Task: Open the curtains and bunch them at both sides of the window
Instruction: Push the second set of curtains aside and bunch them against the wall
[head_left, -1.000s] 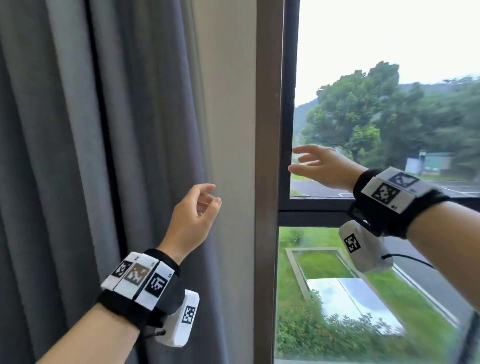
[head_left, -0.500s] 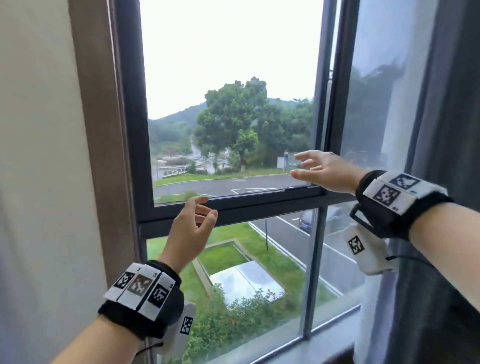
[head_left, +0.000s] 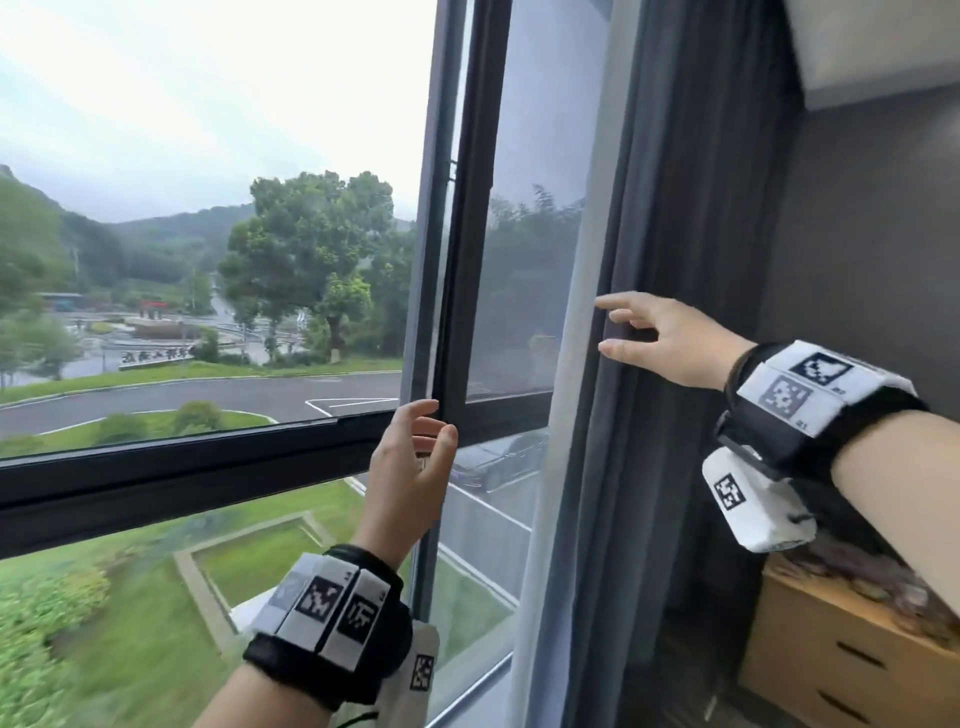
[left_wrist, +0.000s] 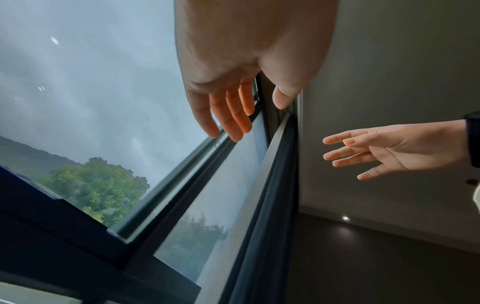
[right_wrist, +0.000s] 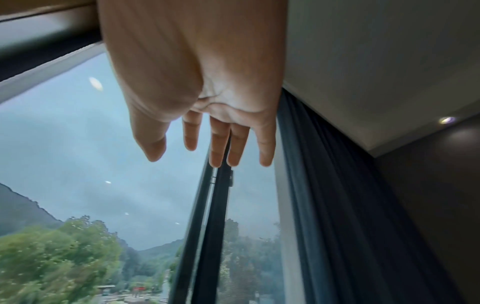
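Observation:
A dark grey curtain (head_left: 675, 260) hangs in folds at the right side of the window, with a pale lining strip (head_left: 582, 312) along its left edge. My right hand (head_left: 610, 325) is at that edge with its fingers spread and holds nothing; whether it touches the cloth I cannot tell. My left hand (head_left: 431, 423) hovers lower, in front of the dark window frame (head_left: 182, 478), fingers relaxed and empty. The left wrist view shows the left hand (left_wrist: 233, 115), the right hand (left_wrist: 384, 150) and the curtain (left_wrist: 275, 205). In the right wrist view, the right hand (right_wrist: 215, 144) is beside the curtain (right_wrist: 337, 205). The left curtain is out of view.
A wooden drawer unit (head_left: 831, 665) stands at the lower right, under my right forearm. A dark wall (head_left: 872, 260) rises behind the curtain. The upright window post (head_left: 467, 234) stands between my two hands.
The view has swung right, from the left curtain across the glass to the right curtain. My right hand has come to that curtain's edge; the left hand stays raised before the frame.

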